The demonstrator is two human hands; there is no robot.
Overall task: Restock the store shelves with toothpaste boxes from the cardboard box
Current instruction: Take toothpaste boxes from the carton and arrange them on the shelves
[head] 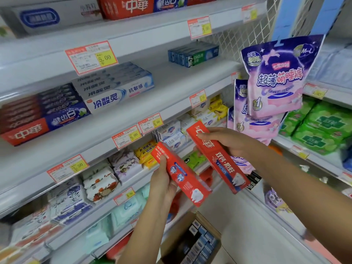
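My left hand (162,182) grips a red toothpaste box (182,176) from below, tilted with its far end up. My right hand (228,142) holds a second red toothpaste box (219,159) just right of it, fingers curled over its top. Both boxes hover in front of the soap shelves. The cardboard box (182,225) stands on the floor below my arms, with several blue and dark toothpaste boxes (200,242) upright inside. On the toothpaste shelf (171,82) lie stacks of red and blue boxes (43,113), white boxes (116,88) and green-blue boxes (192,54).
Price tags (91,57) hang on the shelf edges. Soap packs (125,164) and wipes (123,212) fill the lower shelves. Purple and pink bags (274,77) hang on a wire rack at right, beside green packs (320,126). The toothpaste shelf has bare room between its stacks.
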